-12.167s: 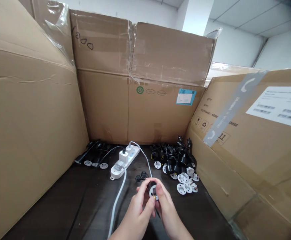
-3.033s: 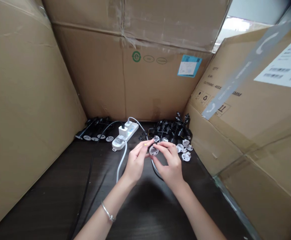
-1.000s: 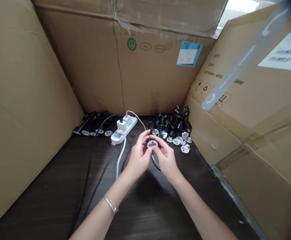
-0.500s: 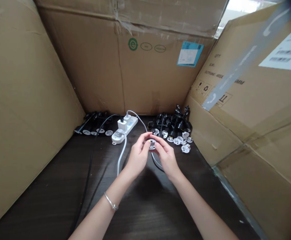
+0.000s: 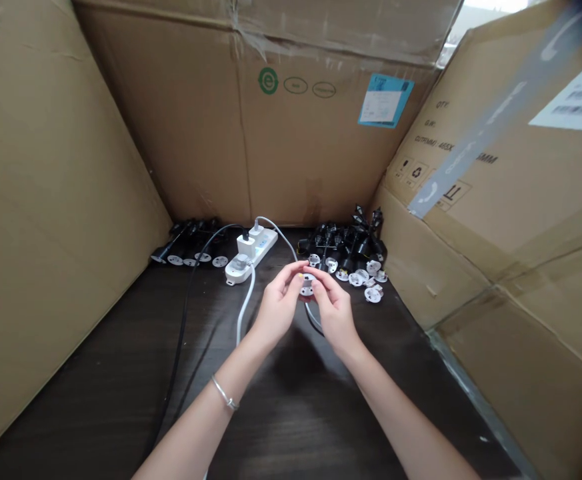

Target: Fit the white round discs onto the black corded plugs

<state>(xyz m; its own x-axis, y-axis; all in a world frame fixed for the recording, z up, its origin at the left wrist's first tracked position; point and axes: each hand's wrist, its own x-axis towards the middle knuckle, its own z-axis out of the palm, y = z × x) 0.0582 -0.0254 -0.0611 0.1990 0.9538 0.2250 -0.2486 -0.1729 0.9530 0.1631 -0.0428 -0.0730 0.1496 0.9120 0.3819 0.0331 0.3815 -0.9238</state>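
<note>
Between my two hands, above the dark table, is a small round white disc [image 5: 307, 288] with dark slots or parts on its face. My left hand [image 5: 281, 299] grips its left side, thumb on the face and fingers behind. On the right side my right hand [image 5: 335, 308] holds the same disc with thumb and fingers closed on it. Something small and yellow shows near the left thumb. Reddish colour shows under the disc's lower edge. The back of the disc is hidden by my fingers.
A white power strip [image 5: 241, 268] with plugs and cables stands behind my hands. Black parts with white discs lie in a left pile [image 5: 191, 241] and a right pile [image 5: 351, 243]. Loose white discs [image 5: 372, 294] lie at the right. Cardboard boxes [image 5: 311, 153] wall in the table.
The disc has tilted slightly in my fingers, and reddish colour now shows under its edge. Both hands keep their hold. The whole view has shifted a little.
</note>
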